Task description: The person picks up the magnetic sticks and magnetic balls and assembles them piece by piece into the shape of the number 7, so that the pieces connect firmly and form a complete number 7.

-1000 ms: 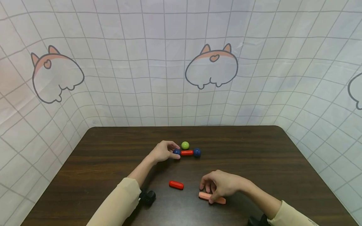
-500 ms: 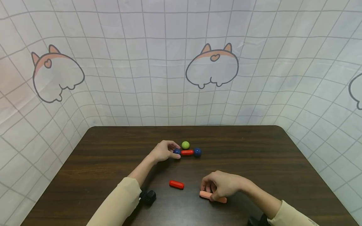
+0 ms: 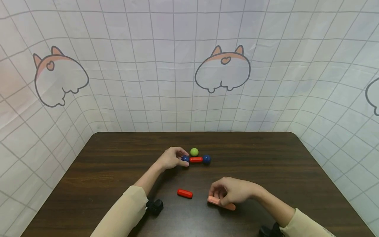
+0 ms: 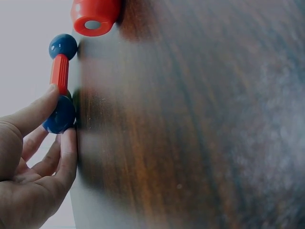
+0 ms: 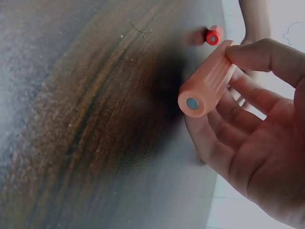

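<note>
My left hand (image 3: pixel 171 158) pinches a dark blue ball (image 4: pixel 59 115) between thumb and fingers. That ball is joined to a short red rod (image 3: pixel 196 160), whose other end meets a second blue ball (image 3: pixel 206 159). Nearer the front, my right hand (image 3: pixel 235 191) holds a salmon-pink magnetic rod (image 5: pixel 207 83) between thumb and fingers, close over the table. A round metal disc shows in the pink rod's near end in the right wrist view. To the left of this hand lies a loose red rod (image 3: pixel 185 193) on the tabletop.
A light green ball (image 3: pixel 194 152) sits just behind the joined red rod. The dark wooden table (image 3: pixel 266 158) ends at a white gridded curtain (image 3: pixel 148 82) at the back and sides. Black wrist cameras stick out below both sleeves.
My right hand has raised the pink rod slightly and shifted it a little away from the front edge. The left hand stays on the blue ball.
</note>
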Demonstrator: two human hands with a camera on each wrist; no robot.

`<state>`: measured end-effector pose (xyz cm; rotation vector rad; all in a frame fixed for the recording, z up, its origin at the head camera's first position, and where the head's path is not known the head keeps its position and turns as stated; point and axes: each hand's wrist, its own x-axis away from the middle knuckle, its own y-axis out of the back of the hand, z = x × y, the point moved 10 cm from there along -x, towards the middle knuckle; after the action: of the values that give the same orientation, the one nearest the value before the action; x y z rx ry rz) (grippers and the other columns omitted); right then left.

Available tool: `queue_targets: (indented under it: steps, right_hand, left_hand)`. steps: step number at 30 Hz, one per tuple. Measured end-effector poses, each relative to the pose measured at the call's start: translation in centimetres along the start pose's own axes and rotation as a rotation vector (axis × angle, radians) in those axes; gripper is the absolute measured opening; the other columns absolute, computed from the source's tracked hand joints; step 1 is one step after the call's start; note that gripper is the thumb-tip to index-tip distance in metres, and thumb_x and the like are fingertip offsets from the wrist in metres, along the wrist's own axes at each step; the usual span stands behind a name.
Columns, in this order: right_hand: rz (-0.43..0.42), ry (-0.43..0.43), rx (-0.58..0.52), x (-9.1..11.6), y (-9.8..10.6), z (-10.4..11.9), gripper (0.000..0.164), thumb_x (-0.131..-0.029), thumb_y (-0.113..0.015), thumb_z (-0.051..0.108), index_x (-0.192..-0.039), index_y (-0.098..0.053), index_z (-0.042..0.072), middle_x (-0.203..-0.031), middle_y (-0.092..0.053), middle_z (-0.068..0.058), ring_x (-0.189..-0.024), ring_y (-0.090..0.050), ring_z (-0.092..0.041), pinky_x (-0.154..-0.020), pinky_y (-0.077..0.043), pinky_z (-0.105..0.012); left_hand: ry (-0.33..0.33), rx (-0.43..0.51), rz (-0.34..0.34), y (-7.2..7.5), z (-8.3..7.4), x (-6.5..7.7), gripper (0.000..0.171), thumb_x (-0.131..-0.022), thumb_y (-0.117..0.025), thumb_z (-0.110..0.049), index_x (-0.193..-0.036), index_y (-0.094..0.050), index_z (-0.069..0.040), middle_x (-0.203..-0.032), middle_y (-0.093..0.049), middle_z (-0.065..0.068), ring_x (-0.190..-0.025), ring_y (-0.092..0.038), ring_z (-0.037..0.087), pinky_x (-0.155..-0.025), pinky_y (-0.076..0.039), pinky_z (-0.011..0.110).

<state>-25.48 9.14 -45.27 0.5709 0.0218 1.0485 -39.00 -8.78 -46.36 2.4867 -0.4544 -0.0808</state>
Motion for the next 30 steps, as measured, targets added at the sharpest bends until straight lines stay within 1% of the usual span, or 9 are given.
queue_targets:
  steps: [5,9,15,19,25,30]
  right_hand:
    - [0.004,-0.017,-0.087,-0.2,0.2,-0.4,0.034,-0.085,-0.067,-0.004,-0.116,-0.070,0.009,-0.091,-0.066,-0.005,-0.080,-0.061,-0.016,-0.071,-0.050,-0.027]
    - [-0.010,-0.032,-0.135,-0.3,0.4,-0.7,0.031,-0.087,-0.067,-0.002,-0.117,-0.070,0.008,-0.095,-0.066,-0.007,-0.084,-0.061,-0.019,-0.074,-0.051,-0.029]
    - [-0.062,-0.043,-0.183,-0.4,1.0,-1.1,0.030,-0.089,-0.068,0.002,-0.119,-0.068,0.005,-0.102,-0.067,-0.010,-0.090,-0.063,-0.025,-0.078,-0.053,-0.032]
    - [-0.088,-0.047,-0.209,-0.6,1.4,-1.5,0.032,-0.088,-0.066,0.002,-0.121,-0.066,0.003,-0.104,-0.067,-0.011,-0.092,-0.063,-0.025,-0.077,-0.052,-0.033]
    - [-0.139,-0.072,-0.230,-0.7,1.9,-2.0,0.035,-0.089,-0.066,0.004,-0.124,-0.064,0.003,-0.105,-0.066,-0.012,-0.091,-0.062,-0.025,-0.071,-0.054,-0.035]
    - [-0.179,-0.085,-0.242,-0.8,2.3,-2.2,0.037,-0.089,-0.066,0.005,-0.126,-0.064,0.003,-0.107,-0.066,-0.012,-0.091,-0.062,-0.024,-0.071,-0.055,-0.037]
  left_hand:
    - [-0.001,-0.007,-0.005,0.0,-0.3,0.1,0.028,-0.083,-0.088,-0.015,-0.108,-0.076,-0.011,-0.104,-0.067,0.003,-0.092,-0.059,0.020,-0.082,-0.051,0.036]
    - [0.002,-0.013,-0.009,0.0,-0.2,0.1,0.029,-0.082,-0.089,-0.014,-0.108,-0.076,-0.011,-0.104,-0.067,0.003,-0.092,-0.059,0.019,-0.083,-0.051,0.037]
    - [0.001,-0.020,-0.008,0.0,-0.3,0.1,0.028,-0.082,-0.089,-0.014,-0.107,-0.076,-0.011,-0.103,-0.067,0.003,-0.093,-0.060,0.019,-0.084,-0.051,0.037]
    - [0.007,-0.020,-0.006,0.1,-0.3,0.1,0.028,-0.082,-0.089,-0.014,-0.107,-0.076,-0.011,-0.103,-0.067,0.002,-0.093,-0.059,0.020,-0.084,-0.051,0.037]
    - [0.009,-0.017,-0.006,0.0,-0.3,0.2,0.028,-0.083,-0.089,-0.015,-0.108,-0.076,-0.011,-0.104,-0.067,0.003,-0.093,-0.059,0.020,-0.084,-0.051,0.038]
    - [0.008,-0.013,-0.005,0.0,-0.3,0.2,0.028,-0.083,-0.088,-0.015,-0.108,-0.076,-0.011,-0.105,-0.067,0.003,-0.093,-0.059,0.020,-0.083,-0.051,0.038]
